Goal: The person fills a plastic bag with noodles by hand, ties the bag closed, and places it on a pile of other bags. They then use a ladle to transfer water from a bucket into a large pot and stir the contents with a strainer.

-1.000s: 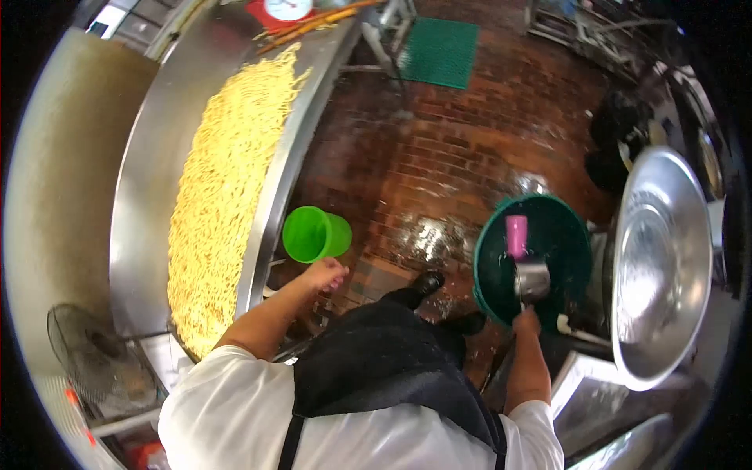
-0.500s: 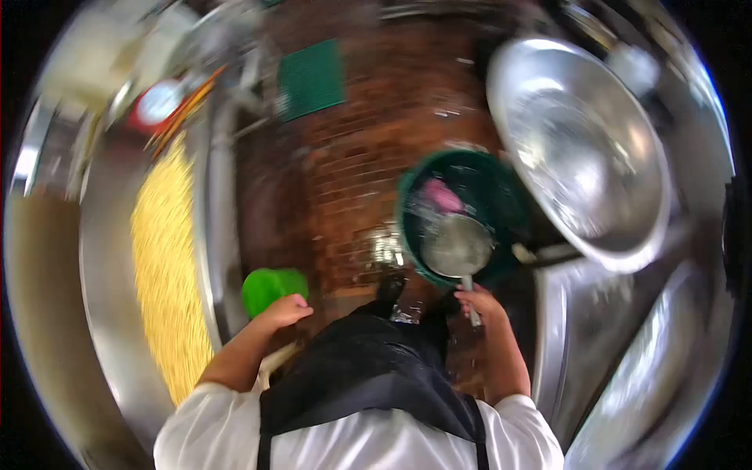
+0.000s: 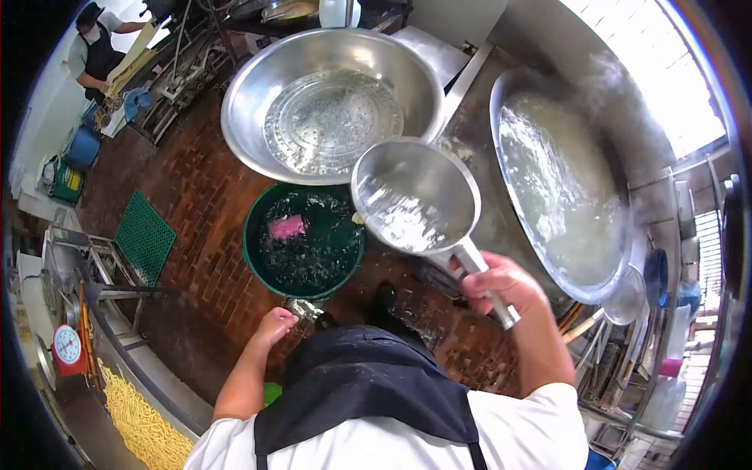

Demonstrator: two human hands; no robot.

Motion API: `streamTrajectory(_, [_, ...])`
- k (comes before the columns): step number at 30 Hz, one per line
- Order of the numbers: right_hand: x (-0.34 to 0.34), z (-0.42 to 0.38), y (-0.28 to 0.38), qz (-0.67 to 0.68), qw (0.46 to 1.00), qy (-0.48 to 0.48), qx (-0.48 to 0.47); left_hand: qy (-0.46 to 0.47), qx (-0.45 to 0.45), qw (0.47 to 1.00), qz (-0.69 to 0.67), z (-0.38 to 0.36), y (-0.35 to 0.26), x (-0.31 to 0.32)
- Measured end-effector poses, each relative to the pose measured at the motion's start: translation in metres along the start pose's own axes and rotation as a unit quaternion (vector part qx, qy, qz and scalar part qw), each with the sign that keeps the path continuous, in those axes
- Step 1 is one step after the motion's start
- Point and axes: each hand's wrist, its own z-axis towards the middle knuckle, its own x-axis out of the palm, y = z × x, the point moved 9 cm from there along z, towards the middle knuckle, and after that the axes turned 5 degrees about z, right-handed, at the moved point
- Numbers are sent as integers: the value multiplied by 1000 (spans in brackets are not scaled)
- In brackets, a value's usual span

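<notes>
My right hand (image 3: 502, 286) grips the handle of a steel ladle pot (image 3: 415, 196) full of water, raised above the brick floor between a green tub (image 3: 258, 262) and a steaming wok (image 3: 560, 180). A pink cup (image 3: 287, 227) floats in the tub's dark water. My left hand (image 3: 274, 323) hangs low by my black apron, fingers curled; a bit of the green bucket (image 3: 272, 392) shows under that arm, and whether the hand holds it cannot be told.
A big steel basin (image 3: 243, 94) with a perforated insert sits behind the tub. Yellow noodles (image 3: 141, 427) lie on a steel table at lower left, beside a red scale (image 3: 66, 345). A green mat (image 3: 145, 239) covers wet brick floor. Another person (image 3: 98, 47) works at far upper left.
My view swung right from the noodle table toward the wok. My right hand lifted the ladle pot, filled, out of the green tub. The green bucket dropped almost out of sight.
</notes>
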Motion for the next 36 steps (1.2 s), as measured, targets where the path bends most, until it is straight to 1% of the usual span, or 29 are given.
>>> streamTrajectory(1, [-16,-5,27,-43,997,-58,-30,10,-1,1000,17,1,-19,10])
streamTrajectory(2, [-39,-6,52,-68,989,-103,-81,10,0,1000,17,13,-18,20])
streamTrajectory(3, [-51,-10,80,-88,982,-120,-114,3,25,999,39,30,-22,35])
streamTrajectory(4, [-73,-7,102,-126,970,-162,-128,-3,50,997,61,40,-26,46])
streamTrajectory(5, [-96,0,123,-102,971,-162,-145,-31,53,998,21,34,-42,53])
streamTrajectory(6, [-118,10,150,-166,954,-172,-181,-32,51,998,23,27,-63,60])
streamTrajectory(7, [-136,17,176,-192,943,-190,-196,-23,65,997,-35,19,-89,65])
streamTrajectory(8, [-167,33,197,-209,936,-203,-195,-15,79,992,-93,12,-115,67])
streamTrajectory(9, [-181,38,218,-250,918,-241,-191,-16,75,993,-92,6,-136,66])
streamTrajectory(10, [-195,42,236,-264,905,-268,-197,49,65,983,-164,0,-159,74])
streamTrajectory(11, [-229,58,253,-306,888,-278,-201,113,53,964,-236,-1,-181,81])
streamTrajectory(12, [-241,62,266,-337,869,-297,-208,173,73,953,-239,2,-203,87])
streamTrajectory(14, [-271,65,283,-366,849,-326,-197,225,122,947,-195,-2,-269,91])
streamTrajectory(16, [-291,64,286,-334,860,-340,-183,254,128,948,-146,13,-328,101])
streamTrajectory(17, [-293,60,285,-330,866,-322,-193,254,138,949,-128,19,-362,105])
streamTrajectory(18, [-294,53,281,-327,868,-324,-189,255,147,949,-110,25,-395,111])
streamTrajectory(20, [-290,34,268,-343,860,-335,-175,271,138,942,-139,45,-454,131])
streamTrajectory(22, [-289,22,250,-337,870,-320,-165,275,155,930,-188,66,-504,154])
streamTrajectory(24, [-275,5,229,-317,883,-307,-159,242,134,916,-291,96,-540,179])
streamTrajectory(26, [-257,-11,210,-293,900,-292,-137,148,89,902,-395,123,-561,193])
streamTrajectory(27, [-247,-18,202,-285,905,-289,-130,146,88,901,-398,135,-571,205])
streamTrajectory(29, [-231,-28,189,-279,910,-286,-106,119,52,873,-470,172,-575,223])
streamTrajectory(30, [-221,-32,181,-269,913,-291,-96,115,54,871,-474,215,-569,237])
streamTrajectory(31, [-213,-32,174,-247,927,-264,-103,125,74,834,-533,267,-560,256])
streamTrajectory(32, [-207,-33,167,-223,939,-240,-109,137,95,793,-586,292,-561,265])
streamTrajectory(33, [-198,-35,159,-202,945,-236,-104,249,128,745,-606,252,-575,257])
streamTrajectory(34, [-195,-32,148,-163,955,-219,-114,256,128,746,-601,223,-579,245])
streamTrajectory(36, [-180,-28,127,-125,967,-188,-115,187,142,847,-478,190,-566,225])
